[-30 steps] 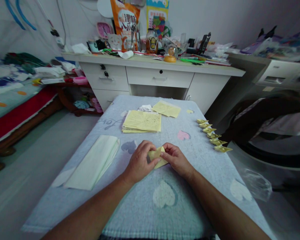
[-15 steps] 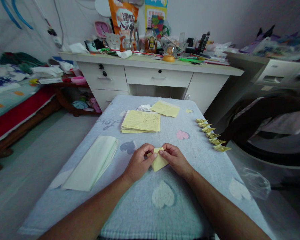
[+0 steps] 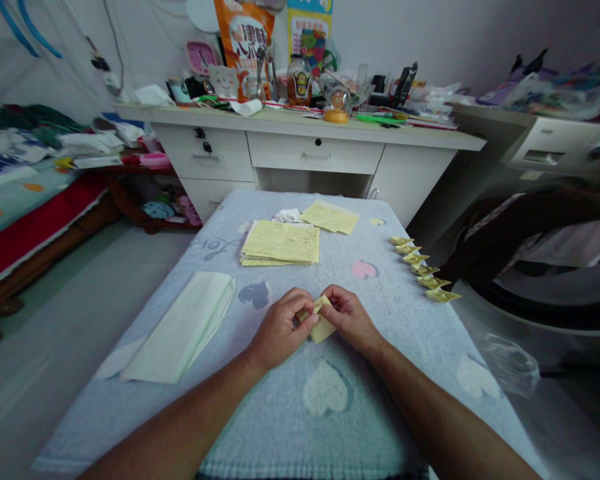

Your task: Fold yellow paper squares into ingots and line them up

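Note:
A small folded piece of yellow paper (image 3: 323, 329) is held between both hands above the cloth-covered table. My left hand (image 3: 283, 327) pinches its left side, thumb in front and fingers behind. On the right side, my right hand (image 3: 351, 321) grips the paper near its top corner, the fingertips partly hidden behind it. Beyond the hands lies a stack of yellow paper sheets (image 3: 281, 243) with handwriting on the top one. Another yellow sheet (image 3: 330, 217) rests behind the stack, beside a crumpled white paper (image 3: 287, 215). Several folded yellow paper boats (image 3: 425, 270) form a row along the right edge.
A folded pale green cloth or paper (image 3: 180, 327) lies on the left of the table (image 3: 390, 413). Behind stands a white desk (image 3: 320, 150) crowded with a jar (image 3: 299, 83) and other items. At right is a washing machine (image 3: 555, 153); a bed (image 3: 35, 200) is at left.
The paper between my hands has turned and its top edge looks more pointed. My left fingers have shifted slightly along its left side, and the view has moved a little.

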### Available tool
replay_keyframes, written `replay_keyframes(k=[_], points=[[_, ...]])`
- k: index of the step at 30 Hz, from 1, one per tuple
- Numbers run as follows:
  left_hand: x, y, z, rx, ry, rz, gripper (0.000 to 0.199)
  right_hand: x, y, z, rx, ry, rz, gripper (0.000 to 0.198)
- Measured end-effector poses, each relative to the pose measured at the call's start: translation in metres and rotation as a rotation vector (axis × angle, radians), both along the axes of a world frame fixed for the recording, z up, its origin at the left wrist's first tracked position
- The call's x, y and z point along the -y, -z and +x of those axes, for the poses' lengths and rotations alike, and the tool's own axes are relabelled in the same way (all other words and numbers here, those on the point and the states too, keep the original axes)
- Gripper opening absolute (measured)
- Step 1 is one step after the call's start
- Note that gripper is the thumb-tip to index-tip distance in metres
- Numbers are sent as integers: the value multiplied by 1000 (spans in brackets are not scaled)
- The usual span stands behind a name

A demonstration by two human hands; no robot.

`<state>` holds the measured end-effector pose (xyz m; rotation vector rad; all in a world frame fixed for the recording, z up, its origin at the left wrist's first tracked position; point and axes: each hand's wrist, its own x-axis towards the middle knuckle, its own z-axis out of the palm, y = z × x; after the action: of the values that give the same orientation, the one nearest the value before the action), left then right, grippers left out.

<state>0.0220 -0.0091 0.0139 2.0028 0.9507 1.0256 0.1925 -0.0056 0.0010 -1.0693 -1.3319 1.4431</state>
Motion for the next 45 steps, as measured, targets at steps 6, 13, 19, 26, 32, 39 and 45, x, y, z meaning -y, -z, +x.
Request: replay_keyframes(k=[6, 13, 19, 26, 32, 39, 45], points=[[0, -1, 0, 29, 10, -55, 7, 1, -4, 1, 52, -4, 40, 28], [-3, 4, 0, 116, 68, -187, 9, 0, -2, 1, 115, 7, 55, 21], [-2, 1, 0, 56, 49, -165, 8, 2, -3, 4, 113, -27, 55, 26], [-1, 2, -2, 147, 11, -302, 22, 4, -7, 5, 146, -37, 54, 31], [-3, 8, 0, 116, -3, -373, 21, 6, -4, 6, 150, -88, 89, 36], [-2, 6, -2, 38, -51, -314, 25, 5, -7, 4, 120, -97, 86, 36], [-5, 7, -3, 111, -60, -346, 25, 3, -3, 1, 108, -103, 74, 35]])
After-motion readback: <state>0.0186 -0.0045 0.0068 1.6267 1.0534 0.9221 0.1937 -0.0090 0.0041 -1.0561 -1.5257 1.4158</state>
